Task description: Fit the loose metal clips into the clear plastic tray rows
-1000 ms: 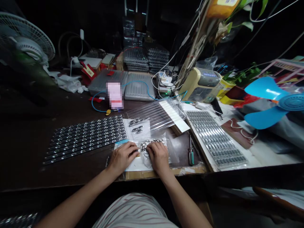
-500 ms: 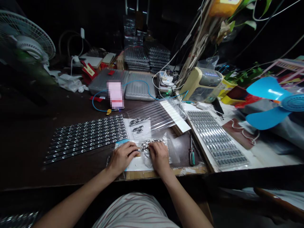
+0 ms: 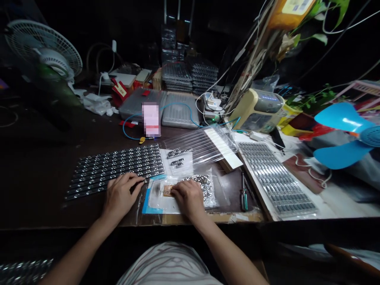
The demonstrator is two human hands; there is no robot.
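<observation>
Beside the lower edge of the rows of dark rods with shiny metal pieces [image 3: 115, 168], my left hand [image 3: 121, 194] has thumb and forefinger pinched together. Whatever is between those fingertips is too small to name. My right hand [image 3: 190, 198] bends over a clear plastic bag [image 3: 158, 198], its closed fingertips at a small brown block [image 3: 168, 190]. What they grip there is hidden. Many small shiny metal parts [image 3: 204, 184] lie in a heap just behind and right of this hand. Several short metal cylinders [image 3: 178, 162] rest on white paper farther back.
A clear ribbed tray [image 3: 196, 144] with a white strip lies behind the hands. To the right are a green-handled screwdriver [image 3: 244, 198] and a filled tray [image 3: 277, 178]. A phone-like pink item [image 3: 151, 118], a blue-bladed fan [image 3: 341, 116] and a white fan [image 3: 47, 51] stand around.
My left hand has moved left from the bag to the edge of the rod rows. My right hand has shifted left from the metal heap to the brown block. The view has shifted slightly.
</observation>
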